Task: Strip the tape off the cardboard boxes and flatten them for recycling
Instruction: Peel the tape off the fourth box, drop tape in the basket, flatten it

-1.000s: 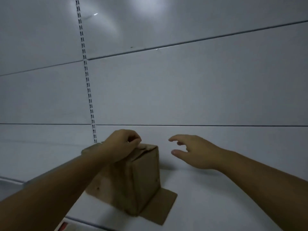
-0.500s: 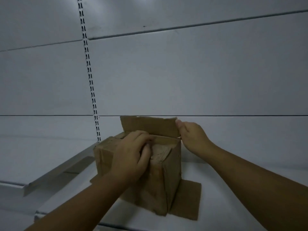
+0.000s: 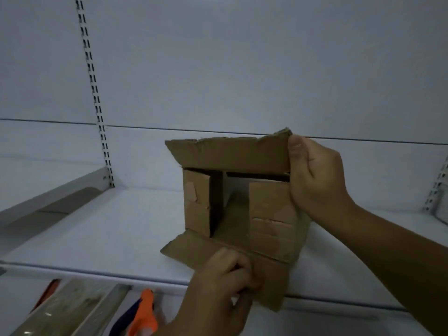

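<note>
A: You're facing a pale panelled wall (image 3: 242, 69), dimly lit.
B: And you've a slotted upright (image 3: 93, 93) running down it to a white shelf (image 3: 109, 226), with a second upright (image 3: 437, 187) at the far right.

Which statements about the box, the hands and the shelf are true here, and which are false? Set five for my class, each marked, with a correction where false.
1. The right hand grips the upper flap at its right end. True.
2. The cardboard box is pressed flat. False: it stands in box shape, flaps open toward the camera.
3. The left hand pinches the lower flap. True.
4. The box stands on a wooden floor. False: it rests on a white shelf.
5. An orange object shows below the shelf's front edge. True.
</note>
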Tool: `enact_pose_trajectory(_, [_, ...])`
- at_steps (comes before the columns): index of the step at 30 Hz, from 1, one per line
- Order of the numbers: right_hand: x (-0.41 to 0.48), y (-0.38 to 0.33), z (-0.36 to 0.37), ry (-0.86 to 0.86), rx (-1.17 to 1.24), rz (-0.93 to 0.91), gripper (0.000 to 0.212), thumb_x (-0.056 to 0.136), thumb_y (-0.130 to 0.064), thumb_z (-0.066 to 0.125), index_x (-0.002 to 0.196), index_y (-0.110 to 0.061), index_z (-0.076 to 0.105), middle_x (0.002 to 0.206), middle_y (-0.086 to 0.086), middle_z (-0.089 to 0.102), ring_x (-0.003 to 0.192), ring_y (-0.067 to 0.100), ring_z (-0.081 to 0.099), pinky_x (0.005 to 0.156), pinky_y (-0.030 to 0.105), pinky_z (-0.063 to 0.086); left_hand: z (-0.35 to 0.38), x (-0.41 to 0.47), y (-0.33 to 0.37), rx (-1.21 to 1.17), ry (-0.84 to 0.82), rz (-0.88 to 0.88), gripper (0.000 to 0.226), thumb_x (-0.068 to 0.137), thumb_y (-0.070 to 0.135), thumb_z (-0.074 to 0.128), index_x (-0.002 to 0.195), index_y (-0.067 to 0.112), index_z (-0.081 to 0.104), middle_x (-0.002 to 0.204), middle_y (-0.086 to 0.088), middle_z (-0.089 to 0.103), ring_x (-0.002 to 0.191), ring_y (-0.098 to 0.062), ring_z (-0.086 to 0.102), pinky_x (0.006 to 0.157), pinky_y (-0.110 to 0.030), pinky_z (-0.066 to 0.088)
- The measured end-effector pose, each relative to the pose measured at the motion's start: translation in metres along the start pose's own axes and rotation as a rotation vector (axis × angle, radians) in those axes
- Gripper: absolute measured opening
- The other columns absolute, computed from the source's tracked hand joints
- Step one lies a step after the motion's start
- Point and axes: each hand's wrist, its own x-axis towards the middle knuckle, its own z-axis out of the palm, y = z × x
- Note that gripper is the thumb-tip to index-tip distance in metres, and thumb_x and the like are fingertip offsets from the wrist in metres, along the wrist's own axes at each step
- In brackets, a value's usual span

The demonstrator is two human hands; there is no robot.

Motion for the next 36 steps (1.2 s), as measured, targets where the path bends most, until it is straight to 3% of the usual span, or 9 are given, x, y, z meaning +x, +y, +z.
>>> enact_pose_trajectory(4, [-0.031, 0.015, -0.003, -0.005, 0.003, 0.078, 0.037, 0.095, -0.040, 0.029, 0.060, -0.032, 0.036, 0.049, -0.014, 0.035, 0.051, 0.004, 0.049, 0.044, 0.009, 0.032, 0.001, 0.002, 0.009, -0.460, -0.056, -0.538, 0.054, 0.071, -0.001, 0.063, 0.104, 0.040, 0.051, 0.117, 0.018, 0.053, 0.114, -0.001, 0.051, 0.094, -0.013, 0.041])
enact_pose_trajectory(8, [-0.037, 0.007, 0.000, -0.033, 0.070, 0.063, 0.035, 0.095, -0.035, 0.029, 0.061, -0.033, 0.036, 0.049, -0.015, 0.035, 0.051, 0.003, 0.048, 0.044, 0.007, 0.030, 0.008, 0.033, 0.017, -0.802, 0.122, -0.822, 0.055, 0.079, -0.021, 0.053, 0.104, 0.028, 0.053, 0.097, 0.013, 0.064, 0.090, -0.002, 0.061, 0.075, -0.016, 0.051])
enact_pose_trajectory(16, [-0.039, 0.016, 0.005, -0.003, 0.119, 0.195, 0.045, 0.093, -0.048, 0.026, 0.056, -0.026, 0.037, 0.046, -0.008, 0.036, 0.043, 0.008, 0.042, 0.044, 0.028, 0.034, 0.006, 0.020, 0.026, -0.569, 0.100, -0.661, 0.056, 0.084, -0.010, 0.049, 0.058, 0.035, 0.071, 0.066, 0.018, 0.069, 0.067, 0.006, 0.063, 0.067, -0.014, 0.053])
enact_pose_trajectory(19, [-0.046, 0.013, 0.016, -0.027, 0.205, 0.149, 0.039, 0.096, -0.040, 0.029, 0.058, -0.032, 0.036, 0.048, -0.007, 0.049, 0.050, -0.003, 0.049, 0.044, 0.008, 0.032, -0.008, 0.033, 0.003, -0.221, 0.639, -0.575, 0.042, 0.078, 0.003, 0.066, 0.094, 0.041, 0.061, 0.108, 0.023, 0.058, 0.101, 0.010, 0.052, 0.091, -0.020, 0.044])
enact_pose_trajectory(21, [-0.048, 0.011, 0.022, -0.028, 0.228, 0.127, 0.038, 0.096, -0.038, 0.029, 0.058, -0.036, 0.035, 0.058, -0.022, 0.055, 0.051, -0.006, 0.050, 0.045, 0.003, 0.031, -0.020, 0.041, -0.020, -0.155, 0.661, -0.635, 0.068, 0.073, 0.020, 0.076, 0.126, 0.037, 0.037, 0.136, 0.013, 0.036, 0.121, 0.000, 0.037, 0.103, -0.027, 0.035])
enact_pose_trajectory(26, [-0.053, 0.017, 0.033, -0.185, 0.348, 0.143, 0.041, 0.097, -0.038, 0.030, 0.065, -0.049, 0.053, 0.061, -0.029, 0.057, 0.054, -0.007, 0.053, 0.046, 0.002, 0.032, -0.044, 0.041, -0.059, -0.728, 0.566, -0.740, 0.096, 0.076, -0.013, 0.057, 0.133, 0.054, 0.020, 0.100, 0.001, 0.066, 0.079, -0.023, 0.067, 0.063, -0.037, 0.056])
enact_pose_trajectory(32, [-0.072, 0.040, 0.042, -0.540, 0.520, 0.295, 0.059, 0.092, -0.058, 0.026, 0.068, -0.015, 0.059, 0.071, 0.000, 0.064, 0.070, 0.002, 0.061, 0.067, 0.013, 0.045, -0.096, 0.000, -0.095, -1.563, 0.374, -0.769, 0.063, 0.053, -0.003, 0.061, 0.114, 0.012, 0.063, 0.109, -0.020, 0.067, 0.096, -0.036, 0.066, 0.077, -0.053, 0.054])
enact_pose_trajectory(34, [-0.083, 0.045, 0.042, -0.732, 0.556, 0.312, 0.050, 0.095, -0.044, 0.029, 0.074, -0.019, 0.066, 0.095, 0.001, 0.072, 0.095, 0.007, 0.065, 0.089, 0.022, 0.047, -0.106, -0.004, -0.104, -1.534, 0.391, -0.936, 0.057, 0.062, 0.015, 0.067, 0.117, 0.006, 0.057, 0.117, -0.024, 0.062, 0.101, -0.040, 0.063, 0.079, -0.057, 0.052])
enact_pose_trajectory(36, [-0.088, 0.043, 0.042, -0.837, 0.351, 0.178, 0.040, 0.097, -0.035, 0.037, 0.076, -0.027, 0.069, 0.106, -0.005, 0.071, 0.094, -0.002, 0.063, 0.086, 0.023, 0.049, -0.111, 0.002, -0.110, -1.313, 0.357, -1.140, 0.045, 0.079, 0.034, 0.059, 0.113, 0.005, 0.057, 0.104, -0.020, 0.067, 0.084, -0.035, 0.069, 0.067, -0.046, 0.057])
